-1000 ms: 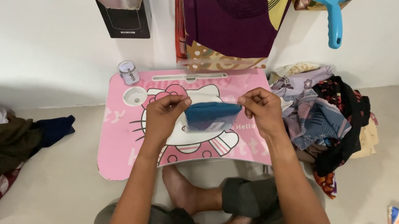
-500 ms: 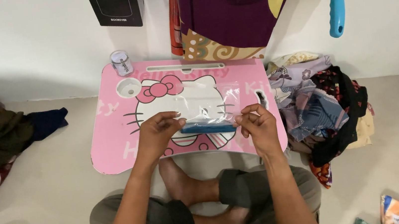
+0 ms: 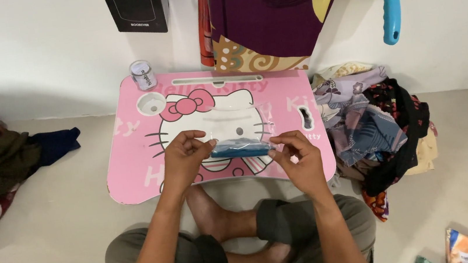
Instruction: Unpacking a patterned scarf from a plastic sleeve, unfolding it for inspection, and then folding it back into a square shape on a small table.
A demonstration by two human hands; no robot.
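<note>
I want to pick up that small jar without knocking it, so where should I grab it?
Grip the small clear jar around its sides, coming straight down from above. It stands upright at the pink table's far left corner, close to the wall, so its top is the freest side.

The scene is evenly and softly lit from above. A broad dim shadow is cast along the foot of the wall [image 3: 53,93], and the floor [image 3: 52,240] is darkened toward the lower corners. Faint glare is seen on the clear plastic bag [image 3: 239,128]. Focus is kept sharp throughout.
</note>
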